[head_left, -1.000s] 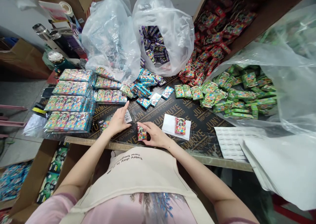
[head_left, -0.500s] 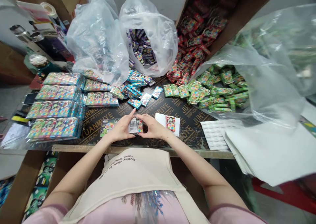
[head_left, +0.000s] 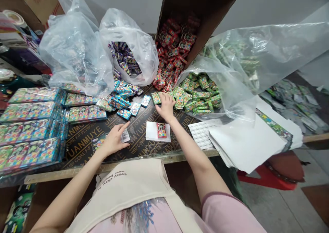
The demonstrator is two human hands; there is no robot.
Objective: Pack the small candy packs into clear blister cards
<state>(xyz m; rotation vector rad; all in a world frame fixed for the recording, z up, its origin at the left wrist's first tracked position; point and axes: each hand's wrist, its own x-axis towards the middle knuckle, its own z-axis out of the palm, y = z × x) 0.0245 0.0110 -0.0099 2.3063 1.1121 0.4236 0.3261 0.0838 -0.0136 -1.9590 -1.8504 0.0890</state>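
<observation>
My left hand (head_left: 113,139) lies on the dark board, thumb and fingers apart. Beside its fingertips is a small packet with a barcode label (head_left: 125,136); a dark printed card (head_left: 96,144) is partly under the hand. My right hand (head_left: 166,107) reaches forward with fingers spread, at the near edge of the small green boxes (head_left: 203,95). One green box (head_left: 155,98) shows at its left side; whether it touches that box I cannot tell. Between my hands, a small red box (head_left: 161,130) rests on white paper (head_left: 150,132).
Wrapped packs (head_left: 28,130) are stacked at the left. Small blue boxes (head_left: 120,101) lie ahead, near a plastic bag (head_left: 149,61) of purple ones. A tipped carton (head_left: 205,34) holds red boxes. White sheets (head_left: 244,144) and a label sheet (head_left: 202,133) lie at the right.
My hands were together around the barcoded packet; now they are apart. My right hand has moved forward to the green boxes, while my left stays by the packet. The view has turned right.
</observation>
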